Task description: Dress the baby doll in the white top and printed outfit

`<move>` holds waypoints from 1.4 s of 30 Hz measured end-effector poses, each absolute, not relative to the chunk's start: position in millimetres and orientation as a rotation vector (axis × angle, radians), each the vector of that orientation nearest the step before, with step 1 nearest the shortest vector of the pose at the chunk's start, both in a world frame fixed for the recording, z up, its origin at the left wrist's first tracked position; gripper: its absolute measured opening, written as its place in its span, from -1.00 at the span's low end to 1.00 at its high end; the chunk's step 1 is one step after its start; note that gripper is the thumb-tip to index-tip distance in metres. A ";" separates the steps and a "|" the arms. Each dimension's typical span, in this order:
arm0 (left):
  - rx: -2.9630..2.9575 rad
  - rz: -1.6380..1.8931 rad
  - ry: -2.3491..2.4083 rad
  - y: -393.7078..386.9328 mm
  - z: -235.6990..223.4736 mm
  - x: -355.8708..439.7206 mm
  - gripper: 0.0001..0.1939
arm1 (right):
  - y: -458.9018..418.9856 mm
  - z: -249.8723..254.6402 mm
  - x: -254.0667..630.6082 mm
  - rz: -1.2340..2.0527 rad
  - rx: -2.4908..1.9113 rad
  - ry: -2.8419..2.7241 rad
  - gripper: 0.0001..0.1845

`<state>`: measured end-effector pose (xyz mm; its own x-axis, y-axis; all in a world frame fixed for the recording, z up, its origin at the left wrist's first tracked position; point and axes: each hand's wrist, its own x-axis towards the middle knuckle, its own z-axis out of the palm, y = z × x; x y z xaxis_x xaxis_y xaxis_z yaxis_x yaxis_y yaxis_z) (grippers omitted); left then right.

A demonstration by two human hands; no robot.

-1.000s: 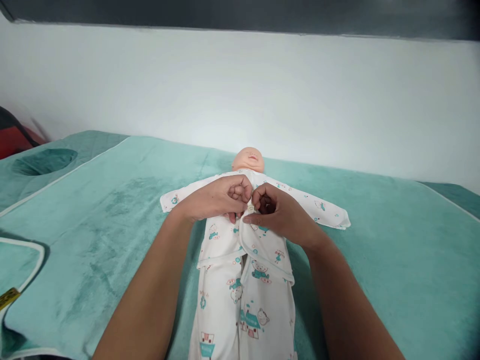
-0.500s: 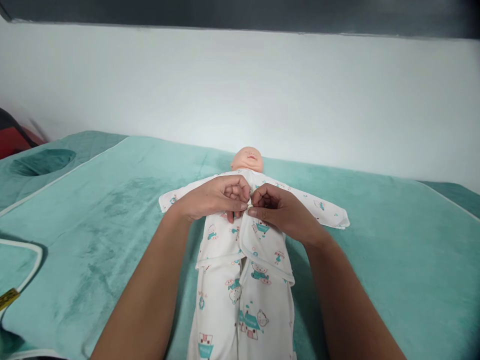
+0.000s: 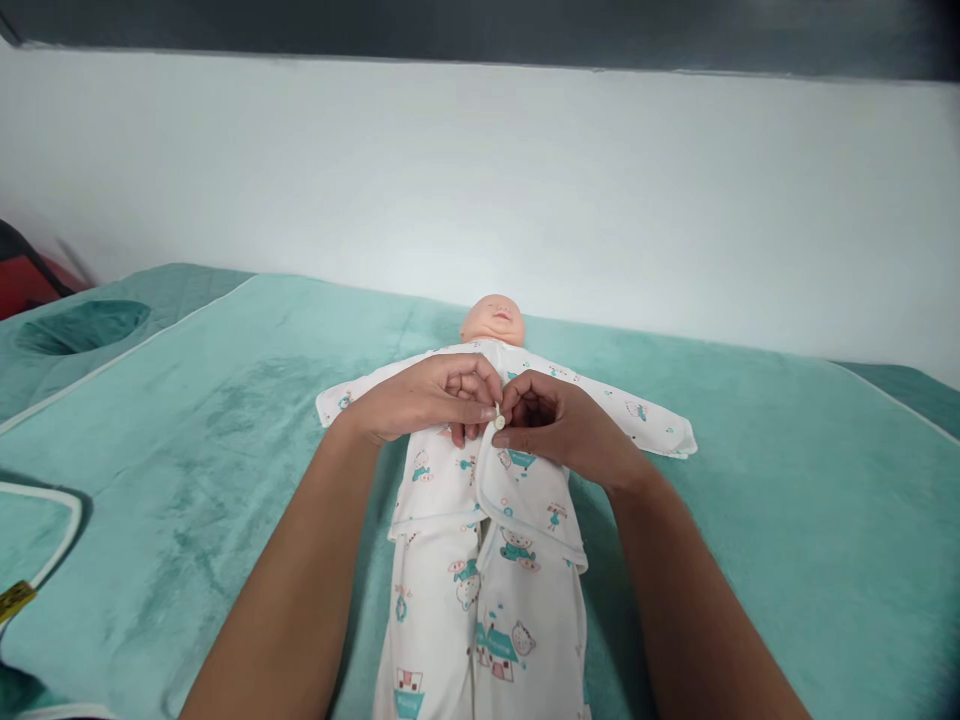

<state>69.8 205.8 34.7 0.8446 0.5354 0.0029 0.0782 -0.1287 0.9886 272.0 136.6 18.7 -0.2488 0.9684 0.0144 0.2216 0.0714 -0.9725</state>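
A baby doll (image 3: 495,318) lies on its back on a teal towel (image 3: 225,440), dressed in a white printed shirt (image 3: 517,490) and matching trousers (image 3: 480,620). Both my hands meet over the doll's chest. My left hand (image 3: 427,398) is curled, pinching the left edge of the shirt front. My right hand (image 3: 559,425) is curled too, pinching the right flap at a small button (image 3: 499,422) between the fingertips. The doll's sleeves spread out flat to either side.
A white wall (image 3: 480,190) rises right behind the doll's head. At the far left are a darker teal cushion with a round hollow (image 3: 82,325) and something red (image 3: 26,285). A white-piped towel edge (image 3: 45,510) lies at the near left.
My hands stay together on the doll's chest; the fingers have shifted slightly, and the small button now shows between the fingertips. The view has drifted a little.
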 end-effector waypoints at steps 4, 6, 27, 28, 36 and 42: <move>1.674 0.415 0.484 207.0 34.2 70.0 -0.89 | 137.0 17.9 271.9 1.226 -1.221 -1.599 -0.73; 1.676 0.412 0.484 207.3 33.8 70.0 -0.90 | 137.6 17.7 271.8 1.222 -1.227 -1.602 -0.73; 1.661 0.406 0.497 207.5 33.6 69.9 -0.89 | 137.0 18.8 272.6 1.265 -1.193 -1.570 -0.74; 1.660 0.407 0.496 207.4 33.4 69.9 -0.89 | 136.9 18.7 272.7 1.264 -1.195 -1.569 -0.74; 1.647 0.413 0.506 207.4 33.4 70.6 -0.86 | 135.9 19.5 271.6 1.268 -1.169 -1.569 -0.77; 1.626 0.430 0.521 207.0 33.8 70.5 -0.83 | 135.8 17.7 272.2 1.287 -1.131 -1.560 -0.76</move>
